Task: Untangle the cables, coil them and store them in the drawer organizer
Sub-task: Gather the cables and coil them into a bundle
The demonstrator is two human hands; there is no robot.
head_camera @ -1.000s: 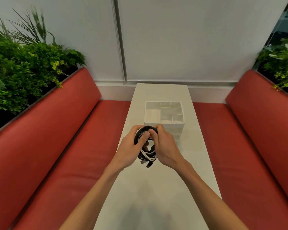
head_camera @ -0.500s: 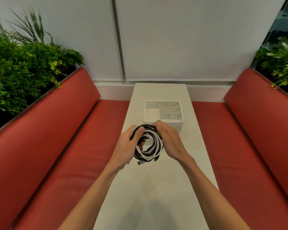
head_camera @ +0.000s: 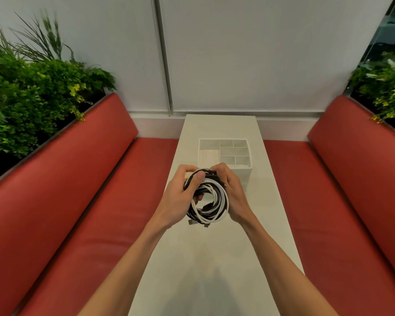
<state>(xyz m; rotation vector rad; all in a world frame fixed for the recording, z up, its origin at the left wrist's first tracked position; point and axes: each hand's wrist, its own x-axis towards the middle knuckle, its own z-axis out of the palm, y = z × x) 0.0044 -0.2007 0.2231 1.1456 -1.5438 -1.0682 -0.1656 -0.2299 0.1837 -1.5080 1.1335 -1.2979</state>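
- Left hand [head_camera: 180, 197] grip: thumb on top, fingers curled round the left side of the cable bundle [head_camera: 211, 202].
- Right hand [head_camera: 232, 192] grip: closed round the bundle's right side.
- Bundle: black and white cables wound into one ring, plug ends [head_camera: 191, 222] dangling from its low edge. It's held off the tabletop [head_camera: 214, 258], just on the near side of the drawer organizer [head_camera: 224, 139].
- Organizer: no cable seen in any compartment.
- My read: early stage. Colours are interleaved, so separating, coiling each and stowing all look undone.

Black-and-white cable coil [head_camera: 211, 202], white organizer [head_camera: 249, 173]
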